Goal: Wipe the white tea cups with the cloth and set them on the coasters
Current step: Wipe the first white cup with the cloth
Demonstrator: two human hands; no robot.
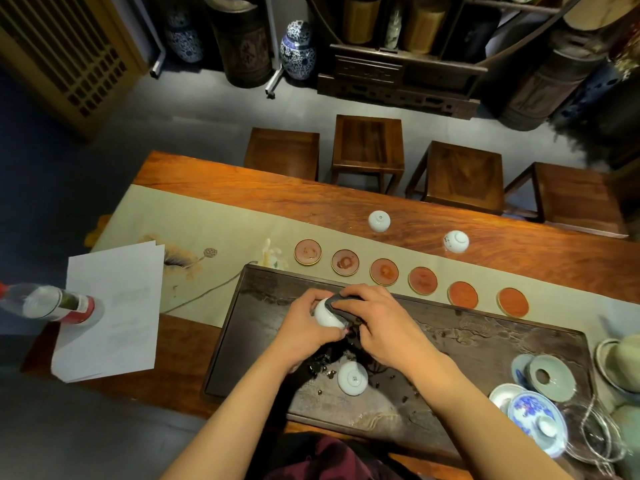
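Over the dark tea tray [450,344], my left hand [304,325] grips a white tea cup [325,315]. My right hand [377,322] holds a dark cloth [341,303] pressed against the cup's rim and side. Another white cup [352,377] lies upside down on the tray just below my hands. Two more cups stand upside down on the far side of the table, one [379,221] in the middle and one [456,241] to its right. A row of several round reddish coasters [384,271] runs along the runner beyond the tray, all bare.
A lidded blue-and-white bowl [535,415], a celadon lid [549,375] and glassware crowd the tray's right end. White paper sheets [110,310] and a plastic bottle [52,303] lie at left. Wooden stools [367,143] stand behind the table.
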